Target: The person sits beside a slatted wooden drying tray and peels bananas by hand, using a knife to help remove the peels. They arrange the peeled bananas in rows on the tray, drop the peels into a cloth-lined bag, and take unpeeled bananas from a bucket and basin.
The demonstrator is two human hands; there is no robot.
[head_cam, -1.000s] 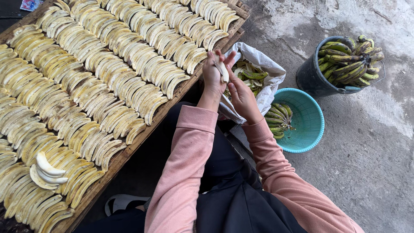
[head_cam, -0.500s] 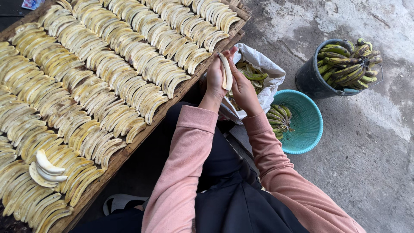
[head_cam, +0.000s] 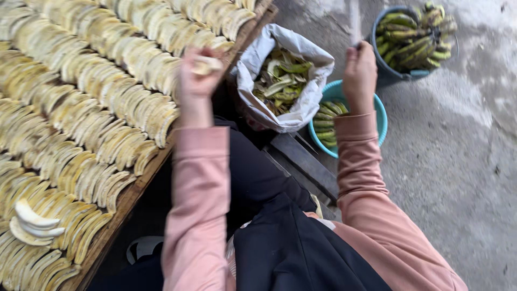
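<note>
**Peeled banana held over the drying tray, knife raised beside the buckets**

A pale, peeled banana piece (head_cam: 206,65) is being held in the left hand (head_cam: 196,75), the fingers curled shut around it, just above the near edge of the long wooden tray (head_cam: 126,202). The tray is being covered by rows of yellowish sliced banana strips (head_cam: 102,108), with a few whiter, freshly peeled bananas (head_cam: 32,226) lying near its lower left corner. A slim, blurred knife blade (head_cam: 354,21) is being gripped upright in the right hand (head_cam: 360,73), the fingers closed on its handle. Between the two hands a white sack of green peelings (head_cam: 280,81) is being kept open. A turquoise plastic basin (head_cam: 381,116) of green bananas is sitting under the right wrist, and a dark bucket of green bananas (head_cam: 412,35) is standing beyond it on the grey concrete floor (head_cam: 458,178).
</note>
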